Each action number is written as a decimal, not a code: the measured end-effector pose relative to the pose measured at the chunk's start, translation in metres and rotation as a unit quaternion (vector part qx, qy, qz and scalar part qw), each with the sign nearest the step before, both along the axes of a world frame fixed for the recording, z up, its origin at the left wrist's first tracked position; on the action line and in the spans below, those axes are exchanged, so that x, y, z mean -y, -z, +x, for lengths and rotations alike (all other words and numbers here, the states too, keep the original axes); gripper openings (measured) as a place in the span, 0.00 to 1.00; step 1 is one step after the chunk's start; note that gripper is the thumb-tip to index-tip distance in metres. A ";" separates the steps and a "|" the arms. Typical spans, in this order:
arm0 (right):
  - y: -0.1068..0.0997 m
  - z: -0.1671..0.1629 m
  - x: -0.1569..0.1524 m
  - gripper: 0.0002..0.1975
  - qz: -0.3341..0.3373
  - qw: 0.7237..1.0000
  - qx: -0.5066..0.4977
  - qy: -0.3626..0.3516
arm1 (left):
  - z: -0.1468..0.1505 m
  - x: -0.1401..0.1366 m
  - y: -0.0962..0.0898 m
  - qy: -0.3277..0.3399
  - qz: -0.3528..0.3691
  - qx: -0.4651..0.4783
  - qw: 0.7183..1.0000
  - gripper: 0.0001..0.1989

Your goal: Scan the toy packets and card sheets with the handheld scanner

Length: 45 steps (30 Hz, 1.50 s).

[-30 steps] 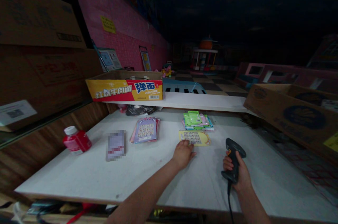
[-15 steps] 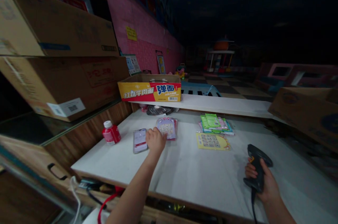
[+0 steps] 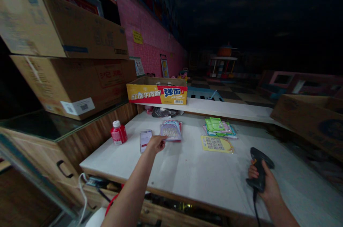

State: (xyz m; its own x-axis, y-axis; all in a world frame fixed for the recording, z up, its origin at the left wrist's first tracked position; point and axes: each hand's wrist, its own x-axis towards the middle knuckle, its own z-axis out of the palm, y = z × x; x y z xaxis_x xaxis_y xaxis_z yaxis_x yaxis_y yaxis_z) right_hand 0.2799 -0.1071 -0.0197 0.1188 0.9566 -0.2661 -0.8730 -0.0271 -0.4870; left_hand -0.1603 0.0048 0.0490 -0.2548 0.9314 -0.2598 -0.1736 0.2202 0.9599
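Observation:
My left hand [image 3: 157, 144] is at the near edge of a small stack of flat packets. Its fingers are curled, with the index finger and thumb closed at the corner of the top purple packet [image 3: 170, 132], which bears a printed grid. Beneath it, the edges of red and bluish packets show. A phone [image 3: 145, 140] lies just left of this hand, partly covered by it. On the right, my right hand [image 3: 268, 184] is wrapped round the grip of a black corded barcode scanner [image 3: 259, 170], held over the white table [image 3: 198, 170].
A yellow packet with a printed grid [image 3: 217, 144] lies before a pile of green and pink packets [image 3: 215, 124]. A red bottle with white cap [image 3: 118, 133] stands left. An instant-noodle carton [image 3: 158, 94] sits on the raised shelf [image 3: 225, 106]. Cardboard boxes [image 3: 88, 84] are stacked left.
My left hand has drawn slightly nearer, its fingers closing at the purple packet's corner. That packet has slid a little toward me, baring more of those beneath. The scanner stays in my right hand.

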 end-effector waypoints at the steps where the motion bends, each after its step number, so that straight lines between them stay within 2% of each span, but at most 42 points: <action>1: -0.001 -0.001 -0.001 0.18 -0.006 1.000 0.021 -0.004 | 0.005 0.002 0.002 0.013 -0.009 0.008 1.000 0.12; 4: -0.007 -0.013 -0.002 0.18 -0.026 0.994 0.104 -0.020 | 0.032 0.011 0.013 0.046 0.007 0.069 0.997 0.13; 7: -0.020 -0.039 0.002 0.21 -0.030 0.979 0.195 -0.047 | 0.062 0.017 0.031 0.062 0.114 0.079 0.988 0.17; 12: -0.044 -0.091 0.026 0.26 -0.005 0.935 0.341 -0.097 | 0.086 0.014 0.068 0.044 0.243 -0.029 0.969 0.14; 17: -0.048 -0.118 0.050 0.28 0.006 0.893 0.428 -0.140 | 0.084 0.010 0.087 0.007 0.260 -0.152 0.954 0.13; 20: -0.044 -0.124 0.058 0.26 0.014 0.873 0.453 -0.180 | 0.083 0.010 0.088 0.012 0.256 -0.195 0.947 0.14; 22: -0.042 -0.127 0.060 0.25 0.012 0.869 0.460 -0.182 | 0.084 0.012 0.086 0.014 0.253 -0.213 0.944 0.14; 27: -0.044 -0.134 0.062 0.24 -0.007 0.873 0.460 -0.162 | 0.086 0.016 0.078 0.008 0.226 -0.250 0.941 0.13; 32: -0.043 -0.136 0.058 0.24 0.000 0.879 0.451 -0.159 | 0.086 0.017 0.075 0.016 0.237 -0.239 0.941 0.14; 37: -0.040 -0.131 0.047 0.25 -0.008 0.879 0.444 -0.172 | 0.085 0.017 0.075 0.018 0.247 -0.236 0.940 0.14; 45: -0.038 -0.135 0.031 0.24 0.005 0.887 0.418 -0.195 | 0.087 0.022 0.066 0.013 0.213 -0.244 0.946 0.13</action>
State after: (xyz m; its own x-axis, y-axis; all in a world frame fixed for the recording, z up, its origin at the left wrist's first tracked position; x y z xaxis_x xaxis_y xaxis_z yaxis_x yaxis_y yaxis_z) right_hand 0.1445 -0.1378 0.0186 -0.0703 0.9700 -0.2327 -0.1311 -0.2402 -0.9618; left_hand -0.0730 -0.0170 -0.0169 -0.2223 0.9330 0.2831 0.3142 -0.2063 0.9267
